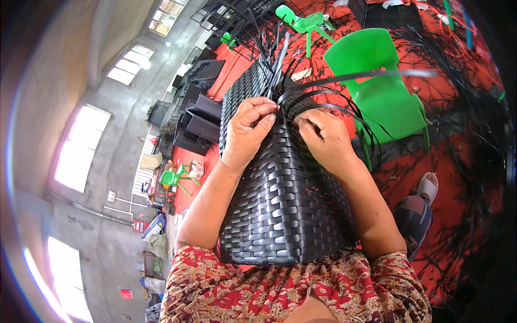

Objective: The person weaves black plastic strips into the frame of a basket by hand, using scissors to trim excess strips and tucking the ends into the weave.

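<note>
Woven black panel (285, 204) lies under both hands (245, 134) (323, 137), each grip pinching strips (323, 94).

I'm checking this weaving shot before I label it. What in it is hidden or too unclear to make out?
All in the head view:
- Fingertips of the left hand and right hand: curled over the woven black panel, so their grip on the loose black strips is hidden.
- Panel's near edge: hidden behind the patterned sleeves.
- Stacked dark pieces on the floor behind: too small to identify.
</note>
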`<action>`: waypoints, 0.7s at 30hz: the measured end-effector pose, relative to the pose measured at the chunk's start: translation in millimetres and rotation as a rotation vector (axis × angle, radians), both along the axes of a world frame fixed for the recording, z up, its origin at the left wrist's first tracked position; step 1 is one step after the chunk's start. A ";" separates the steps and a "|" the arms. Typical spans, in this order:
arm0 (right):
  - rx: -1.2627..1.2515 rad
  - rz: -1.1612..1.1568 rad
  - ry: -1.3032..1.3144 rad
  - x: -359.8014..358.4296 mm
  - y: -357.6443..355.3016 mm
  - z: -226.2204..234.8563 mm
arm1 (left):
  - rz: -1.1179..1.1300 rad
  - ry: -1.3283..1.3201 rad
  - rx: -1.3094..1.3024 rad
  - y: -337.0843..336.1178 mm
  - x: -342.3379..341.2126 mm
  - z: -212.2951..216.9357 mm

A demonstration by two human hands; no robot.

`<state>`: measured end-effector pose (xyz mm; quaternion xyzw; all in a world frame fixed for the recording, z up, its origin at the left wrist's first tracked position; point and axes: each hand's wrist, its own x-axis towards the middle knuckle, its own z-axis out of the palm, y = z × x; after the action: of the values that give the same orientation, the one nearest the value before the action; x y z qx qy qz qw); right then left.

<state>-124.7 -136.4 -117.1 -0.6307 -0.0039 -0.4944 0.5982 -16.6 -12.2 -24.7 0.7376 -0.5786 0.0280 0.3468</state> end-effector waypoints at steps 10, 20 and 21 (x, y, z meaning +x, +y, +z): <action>-0.028 0.066 0.044 11.2 -12.1 9.4 | 0.042 0.223 -0.014 -19.1 11.6 -11.5; 0.518 0.494 0.069 11.0 -40.5 21.6 | 0.070 0.368 -0.031 -33.5 31.0 -20.9; 0.617 0.531 -0.005 5.5 -43.5 22.2 | 0.074 0.391 -0.040 -33.8 32.4 -21.2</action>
<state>-119.2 -179.9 -94.8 -0.3974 -0.0194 -0.3021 0.8663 15.8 -46.0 -46.0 0.7427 -0.4721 -0.0915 0.4660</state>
